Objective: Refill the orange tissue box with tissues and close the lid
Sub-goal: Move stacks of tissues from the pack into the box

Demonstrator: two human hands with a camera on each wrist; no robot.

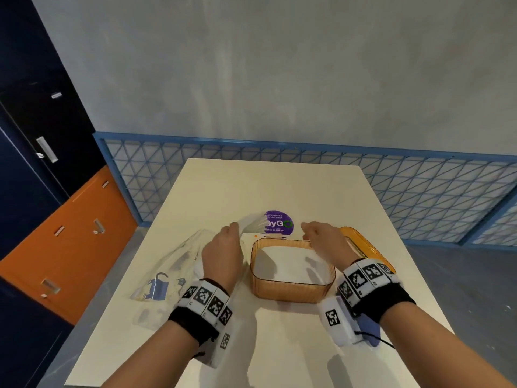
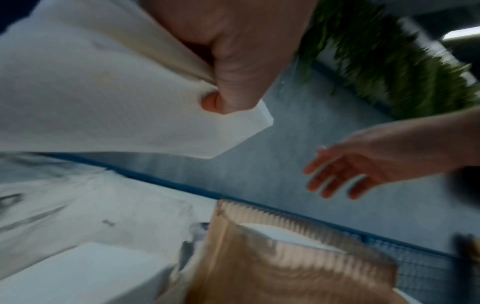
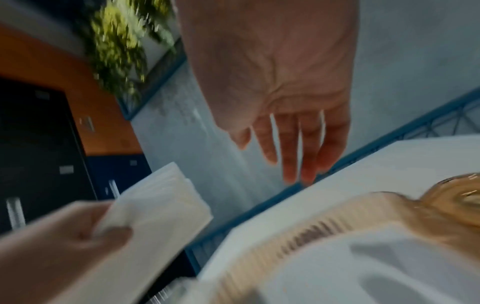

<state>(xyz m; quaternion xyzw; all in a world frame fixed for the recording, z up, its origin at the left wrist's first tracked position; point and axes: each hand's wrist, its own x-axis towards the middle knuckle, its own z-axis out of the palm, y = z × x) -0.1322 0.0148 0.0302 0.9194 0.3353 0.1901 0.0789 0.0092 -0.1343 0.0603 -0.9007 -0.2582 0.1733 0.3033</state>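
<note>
The orange ribbed tissue box [image 1: 291, 289] stands open on the white table, with white tissues [image 1: 288, 264] lying inside. Its orange lid [image 1: 363, 245] lies flat behind my right wrist. My left hand [image 1: 226, 242] pinches a stack of white tissues [image 1: 253, 224] in the air, left of the box's far corner; the left wrist view shows thumb and finger clamped on the tissue stack [image 2: 109, 98]. My right hand [image 1: 316, 233] hovers over the box's far right rim, fingers straight and spread, holding nothing. The right wrist view shows the right hand [image 3: 288, 131] and the tissue stack [image 3: 155, 205].
A crumpled clear plastic wrapper [image 1: 167, 273] with blue print lies on the table left of the box. A purple round sticker [image 1: 279, 224] sits behind the box. The cream table [image 1: 279, 186] stretches back toward a blue mesh railing [image 1: 419, 186]. Orange and dark cabinets [image 1: 56, 233] stand at the left.
</note>
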